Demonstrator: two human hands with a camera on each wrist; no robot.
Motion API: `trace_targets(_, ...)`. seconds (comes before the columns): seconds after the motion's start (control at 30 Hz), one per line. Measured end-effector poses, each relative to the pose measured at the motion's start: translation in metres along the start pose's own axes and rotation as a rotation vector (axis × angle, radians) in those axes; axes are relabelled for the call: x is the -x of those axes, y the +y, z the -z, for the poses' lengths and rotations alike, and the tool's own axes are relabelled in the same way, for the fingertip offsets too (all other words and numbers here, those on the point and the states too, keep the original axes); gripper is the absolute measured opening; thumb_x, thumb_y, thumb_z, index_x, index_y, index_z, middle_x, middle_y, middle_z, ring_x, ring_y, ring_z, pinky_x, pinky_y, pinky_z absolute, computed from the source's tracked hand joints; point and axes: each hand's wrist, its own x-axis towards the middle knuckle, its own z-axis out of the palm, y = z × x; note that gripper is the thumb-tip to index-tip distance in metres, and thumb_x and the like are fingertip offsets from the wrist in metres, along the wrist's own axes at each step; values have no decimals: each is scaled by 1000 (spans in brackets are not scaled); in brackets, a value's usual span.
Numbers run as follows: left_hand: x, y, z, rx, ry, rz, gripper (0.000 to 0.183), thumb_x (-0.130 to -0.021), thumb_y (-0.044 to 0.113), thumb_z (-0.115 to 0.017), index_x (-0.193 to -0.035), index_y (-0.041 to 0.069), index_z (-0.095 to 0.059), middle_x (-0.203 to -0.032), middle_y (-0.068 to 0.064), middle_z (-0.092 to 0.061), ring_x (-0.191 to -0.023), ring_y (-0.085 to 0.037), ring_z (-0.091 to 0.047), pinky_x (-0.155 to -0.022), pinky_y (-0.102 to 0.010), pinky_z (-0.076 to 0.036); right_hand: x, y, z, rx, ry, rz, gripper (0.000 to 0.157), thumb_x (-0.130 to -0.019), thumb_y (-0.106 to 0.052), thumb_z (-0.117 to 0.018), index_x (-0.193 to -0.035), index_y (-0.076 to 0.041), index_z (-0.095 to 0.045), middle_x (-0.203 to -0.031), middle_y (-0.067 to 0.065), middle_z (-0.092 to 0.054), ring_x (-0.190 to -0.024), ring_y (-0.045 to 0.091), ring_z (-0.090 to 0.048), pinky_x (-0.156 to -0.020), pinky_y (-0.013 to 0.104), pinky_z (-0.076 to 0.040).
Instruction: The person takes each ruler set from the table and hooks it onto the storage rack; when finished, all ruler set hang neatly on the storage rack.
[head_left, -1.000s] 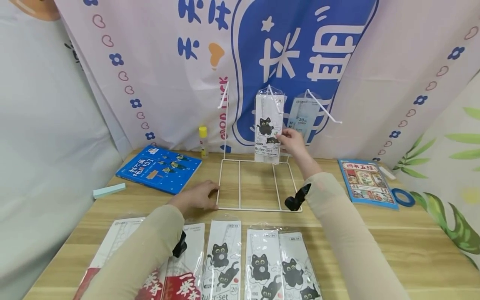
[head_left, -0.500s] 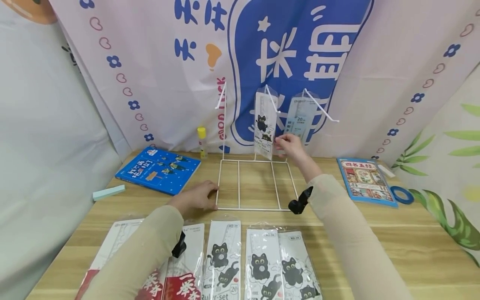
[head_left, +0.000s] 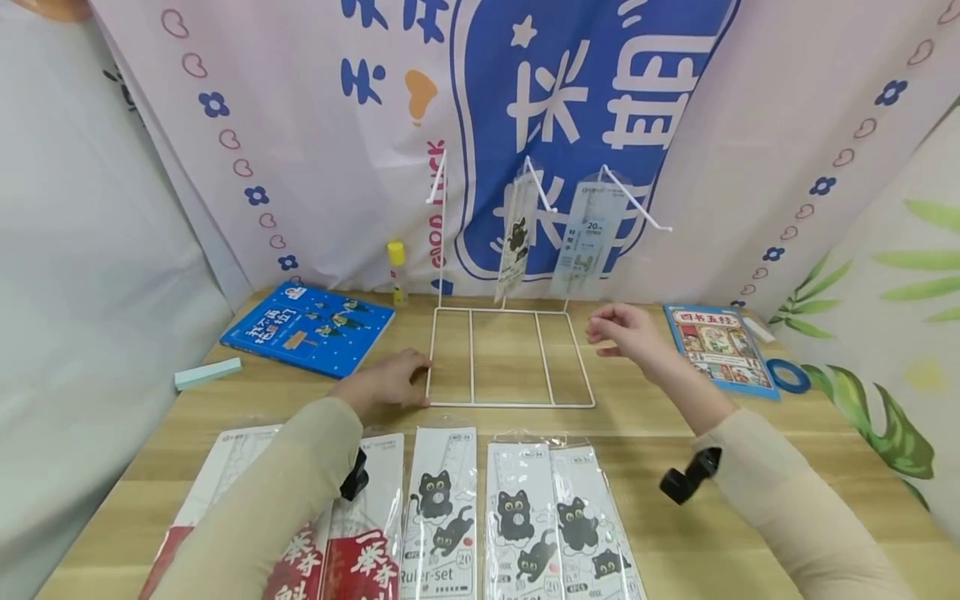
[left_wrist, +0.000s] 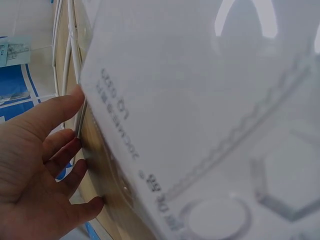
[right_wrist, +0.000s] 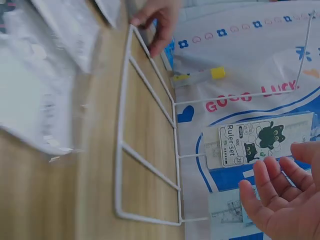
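My left hand (head_left: 390, 382) holds the front left corner of the white wire display rack (head_left: 510, 406), thumb and fingertips on the wire. Fingers loosely bent, my right hand (head_left: 626, 335) holds nothing and is right of the rack's base. On the rack's middle hook hangs a black-cat ruler set (head_left: 517, 237), turned nearly edge-on in the head view. A pale blue ruler set (head_left: 588, 237) hangs from the right hook, while the left hook (head_left: 437, 179) is bare. In the right wrist view the cat ruler set (right_wrist: 260, 140) shows its printed front beyond my right hand (right_wrist: 287, 192).
Along the front lie red-and-white ruler packs (head_left: 363, 533) and several cat ruler sets (head_left: 442, 508). A blue book (head_left: 307, 329), a pale blue strip (head_left: 208, 373) and a glue stick (head_left: 397, 273) are left; another book (head_left: 720, 350) and blue tape (head_left: 789, 376) are right.
My right hand has left the cat ruler set and moved right and down, away from the hooks. The set has swung round from facing front to nearly edge-on. My left hand stays put.
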Motion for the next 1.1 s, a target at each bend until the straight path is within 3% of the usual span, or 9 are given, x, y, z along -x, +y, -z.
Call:
trace_targets(0.2, -4, 1, 14, -22, 2, 8, 62, -80, 26, -68, -132, 5, -41, -133, -15, -37, -123, -32, -34, -103, -46, -27, 44, 8, 10, 98, -76, -7, 30, -93, -15, -50, -110, 9, -48, -95, 18, -58, -85, 19, -58, -78, 41, -51)
trace_targets(0.37, -3, -1, 16, -29, -8, 21, 62, -81, 27, -68, -132, 4, -41, -133, -16, -37, -123, -32, -34, -103, -47, -27, 74, 21, 0, 147, -175, -20, 26, -91, -12, -51, -104, 9, -52, -90, 20, -59, -83, 28, -58, -76, 45, -50)
trace_targets(0.53, -2, -3, 12, -18, -6, 28, 63, -80, 27, -68, -132, 4, -41, -134, -16, -36, -123, -33, -33, -103, -48, -27, 103, 35, -24, 455, -263, 109, 15, -86, -15, -58, -79, -2, -58, -66, 4, -55, -58, 13, -50, -52, 26, -48)
trace_targets(0.7, -2, -4, 9, -16, -2, 23, 63, -80, 26, -69, -132, 4, -42, -133, -15, -37, -123, -32, -33, -103, -48, -26, 128, 42, -46, 807, -278, 231, 36, -77, -41, -66, -61, -18, -44, -52, -12, -37, -47, 1, -32, -41, 18, -30)
trace_targets(0.9, -4, -3, 5, -16, -3, 10, 63, -80, 26, -69, -132, 4, -42, -132, -16, -38, -122, -33, -35, -102, -48, -27, 146, 45, -57, 985, -293, 232, 51, -63, -63, -66, -65, -17, -43, -57, -12, -36, -50, 5, -32, -44, 21, -30)
trace_targets(1.1, -5, -1, 0, -20, -14, 3, 63, -80, 26, -68, -132, 4, -41, -133, -16, -38, -123, -33, -34, -102, -48, -27, 151, 52, -53, 987, -290, 155, 55, -60, -60, -70, -81, -13, -51, -67, -10, -47, -59, 9, -44, -52, 29, -40)
